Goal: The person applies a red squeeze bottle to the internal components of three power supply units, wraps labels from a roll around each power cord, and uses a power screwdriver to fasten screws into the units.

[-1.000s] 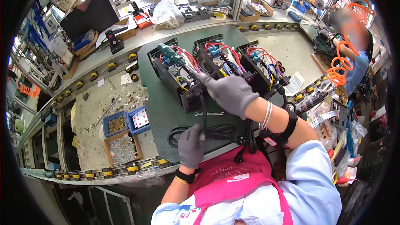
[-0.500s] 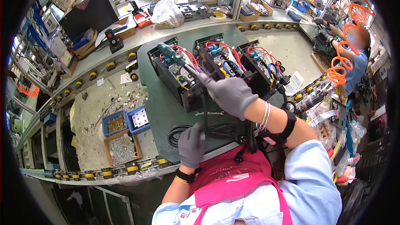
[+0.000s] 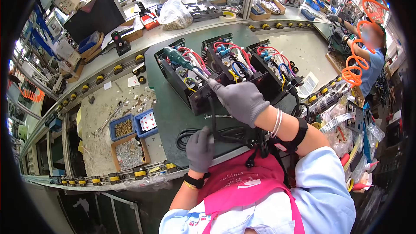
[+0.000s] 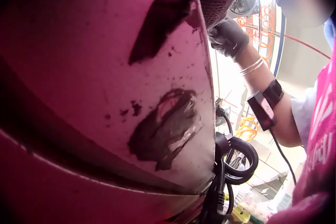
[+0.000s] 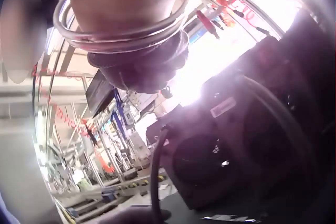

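In the head view my right hand point(image 3: 242, 99), in a grey glove, reaches over the front of the leftmost black box point(image 3: 201, 99). Its fingertips pinch the metal shaft end of a screwdriver point(image 3: 177, 57), whose green handle points away over the box's wiring. The curled fingers are partly hidden in the right wrist view. My left hand point(image 3: 200, 151), gloved too, rests at the near edge of the green board beside a coiled black cord point(image 3: 229, 134). Two more open boxes point(image 3: 232, 63) with red, blue and yellow wires stand to the right.
A wrench point(image 3: 219, 116) lies before the boxes. Left of the board are blue bins point(image 3: 121, 128) and a cardboard tray of small parts point(image 3: 130, 155). Roller tracks point(image 3: 118, 68) border the bench. Another person point(image 3: 373, 60) works at the right, behind an orange coiled hose point(image 3: 355, 71).
Both hands and the screwdriver keep nearly the same place. The head view has shifted slightly. The person at the right has raised their head and moved an arm.
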Available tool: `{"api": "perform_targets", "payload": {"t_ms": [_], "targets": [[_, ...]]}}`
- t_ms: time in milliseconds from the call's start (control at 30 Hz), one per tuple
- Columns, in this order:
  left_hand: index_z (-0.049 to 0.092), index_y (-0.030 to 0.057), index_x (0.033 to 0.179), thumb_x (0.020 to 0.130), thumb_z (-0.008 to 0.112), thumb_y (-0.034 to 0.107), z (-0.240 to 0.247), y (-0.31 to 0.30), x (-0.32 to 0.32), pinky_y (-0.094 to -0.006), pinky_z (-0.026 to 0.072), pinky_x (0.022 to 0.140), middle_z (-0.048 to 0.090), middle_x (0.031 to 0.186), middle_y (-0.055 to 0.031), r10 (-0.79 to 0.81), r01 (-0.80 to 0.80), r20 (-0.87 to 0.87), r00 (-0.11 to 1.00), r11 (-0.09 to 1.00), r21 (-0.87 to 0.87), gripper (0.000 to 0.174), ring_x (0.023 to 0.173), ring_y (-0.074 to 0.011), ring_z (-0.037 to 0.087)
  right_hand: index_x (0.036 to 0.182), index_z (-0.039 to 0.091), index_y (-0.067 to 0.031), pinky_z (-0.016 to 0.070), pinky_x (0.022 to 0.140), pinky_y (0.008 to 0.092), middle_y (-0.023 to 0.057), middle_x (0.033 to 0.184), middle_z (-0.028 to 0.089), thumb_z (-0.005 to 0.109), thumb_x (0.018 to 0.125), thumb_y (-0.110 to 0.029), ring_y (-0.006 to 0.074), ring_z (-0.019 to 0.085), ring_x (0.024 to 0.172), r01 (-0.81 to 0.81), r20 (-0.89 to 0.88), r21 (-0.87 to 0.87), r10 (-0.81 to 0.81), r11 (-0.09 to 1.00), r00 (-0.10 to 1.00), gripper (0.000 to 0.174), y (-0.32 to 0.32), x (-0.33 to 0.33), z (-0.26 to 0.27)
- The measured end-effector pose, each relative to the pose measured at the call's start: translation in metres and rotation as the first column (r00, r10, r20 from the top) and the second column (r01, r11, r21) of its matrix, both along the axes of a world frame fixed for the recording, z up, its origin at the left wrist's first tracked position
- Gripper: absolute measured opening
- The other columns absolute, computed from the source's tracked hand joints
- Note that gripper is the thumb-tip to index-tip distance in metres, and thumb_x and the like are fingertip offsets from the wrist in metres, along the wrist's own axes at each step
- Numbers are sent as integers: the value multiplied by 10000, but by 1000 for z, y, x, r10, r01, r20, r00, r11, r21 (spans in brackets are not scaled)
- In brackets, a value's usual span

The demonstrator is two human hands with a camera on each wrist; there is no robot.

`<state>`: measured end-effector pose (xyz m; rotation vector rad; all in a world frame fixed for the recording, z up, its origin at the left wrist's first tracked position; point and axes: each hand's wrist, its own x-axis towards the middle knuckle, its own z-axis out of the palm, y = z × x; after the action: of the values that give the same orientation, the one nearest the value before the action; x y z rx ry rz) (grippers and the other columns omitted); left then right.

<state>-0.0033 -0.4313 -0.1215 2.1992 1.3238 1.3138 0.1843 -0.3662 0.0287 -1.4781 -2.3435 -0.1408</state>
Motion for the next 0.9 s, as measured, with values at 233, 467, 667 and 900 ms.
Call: {"api": "perform_targets", "payload": {"t_ms": [233, 467, 667, 900], "targets": [[617, 14, 1126, 792, 662, 52, -1, -2, 1, -433, 500, 723, 650, 914, -146, 1, -1, -4, 1000, 1000, 3, 338, 829, -341, 623, 1403, 479, -56, 471, 453, 411, 76, 627, 615, 539, 886, -92, 257, 633, 541, 9, 133, -71, 1, 997, 991, 522, -7, -1, 1], [624, 9, 1119, 809, 678, 26, 4, -1, 2, -405, 496, 738, 665, 916, -126, 1, -1, 10, 1000, 1000, -9, 315, 850, -318, 628, 1383, 499, -74, 475, 476, 431, 121, 633, 609, 495, 957, -142, 301, 630, 555, 30, -51, -14, -31, 999, 998, 431, 7, -3, 2], [632, 13, 1106, 811, 670, 25, 3, -1, 2, -408, 497, 737, 665, 917, -139, 5, -5, 8, 1000, 1000, -12, 298, 843, -330, 633, 1370, 537, -150, 492, 577, 460, 199, 691, 617, 546, 947, -201, 370, 633, 635, 72, -183, -122, -94, 990, 979, 426, 10, -8, 12], [632, 25, 1122, 781, 663, 33, -1, -1, 3, -438, 496, 720, 645, 933, -163, 32, -32, -32, 999, 999, 16, 342, 835, -354, 618, 1269, 611, -138, 516, 617, 479, 196, 720, 641, 518, 942, -194, 374, 652, 664, 79, -300, 9, -73, 997, 951, 344, -4, 13, 12]]}}
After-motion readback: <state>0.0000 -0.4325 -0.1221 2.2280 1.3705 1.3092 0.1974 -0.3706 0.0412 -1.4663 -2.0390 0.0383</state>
